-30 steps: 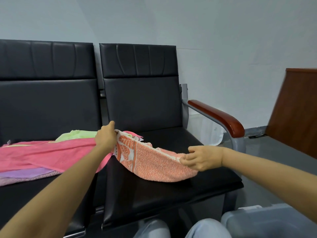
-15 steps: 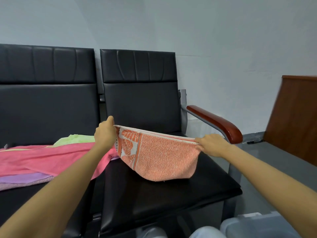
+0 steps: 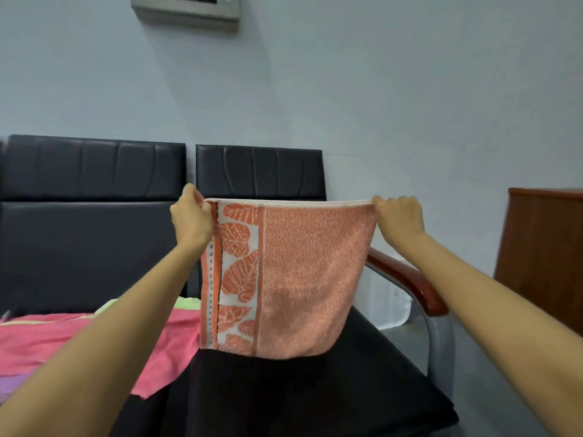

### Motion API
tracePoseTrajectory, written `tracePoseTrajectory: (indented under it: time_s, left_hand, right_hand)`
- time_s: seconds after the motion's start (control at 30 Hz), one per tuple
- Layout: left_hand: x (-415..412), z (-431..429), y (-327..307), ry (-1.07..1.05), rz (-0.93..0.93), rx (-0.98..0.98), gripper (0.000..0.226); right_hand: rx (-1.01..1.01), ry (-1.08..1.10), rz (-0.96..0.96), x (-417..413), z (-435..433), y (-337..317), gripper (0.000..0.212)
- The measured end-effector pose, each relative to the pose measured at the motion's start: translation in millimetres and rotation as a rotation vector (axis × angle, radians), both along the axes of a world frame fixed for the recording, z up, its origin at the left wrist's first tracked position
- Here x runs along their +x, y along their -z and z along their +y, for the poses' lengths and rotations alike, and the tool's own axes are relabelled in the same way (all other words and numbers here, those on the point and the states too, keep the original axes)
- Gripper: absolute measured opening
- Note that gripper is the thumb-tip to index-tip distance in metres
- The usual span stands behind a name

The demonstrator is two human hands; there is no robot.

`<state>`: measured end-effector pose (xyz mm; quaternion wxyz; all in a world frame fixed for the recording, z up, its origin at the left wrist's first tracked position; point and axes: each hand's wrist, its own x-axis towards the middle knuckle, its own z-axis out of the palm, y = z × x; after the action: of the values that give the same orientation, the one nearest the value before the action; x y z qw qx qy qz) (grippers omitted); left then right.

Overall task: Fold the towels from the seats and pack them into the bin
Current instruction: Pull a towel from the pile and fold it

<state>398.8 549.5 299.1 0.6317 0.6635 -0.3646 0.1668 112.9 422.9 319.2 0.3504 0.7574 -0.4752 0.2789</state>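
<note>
Nearest: black seat (image 3: 315, 398) directly below the orange towel (image 3: 303, 279). The towel's bottom edge hangs just over the cushion; can't tell if it touches. Left of the orange towel: pink towel (image 3: 47, 339) spread flat, purple towel (image 3: 12, 381) peeking out under it, green towel (image 3: 186, 302) behind it. Right of the orange towel: wooden armrest (image 3: 410, 282). Orange towel hangs vertical, leaf border on its left side, top edge taut and level. Left grip (image 3: 191, 220) pinches its top left corner, fingers curled on the cloth. Right grip (image 3: 399, 220) pinches the top right corner the same way. Behind the towel: black backrests (image 3: 88, 231). Further right of it: brown cabinet (image 3: 545, 253). Above it on the wall: grey metal box (image 3: 186, 7), cut off by the frame.
</note>
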Motion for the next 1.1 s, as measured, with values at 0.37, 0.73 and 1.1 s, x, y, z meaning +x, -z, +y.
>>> tracePoseTrajectory:
  time_s: [0.37,0.73,1.1]
  left_hand:
    - [0,-1,16,0.118,0.038,-0.131,0.029]
    - [14,-52,25,0.102,0.100,0.258,0.010]
    - [8,-48,18,0.134,0.147,-0.031,0.010]
  right_hand:
    - [-0.005,-0.140,-0.399,-8,-12,22,0.023]
    - [0.392,-0.191,-0.818,24,-56,32,0.019]
    - [0.282,-0.500,-1.303,22,-75,18,0.014]
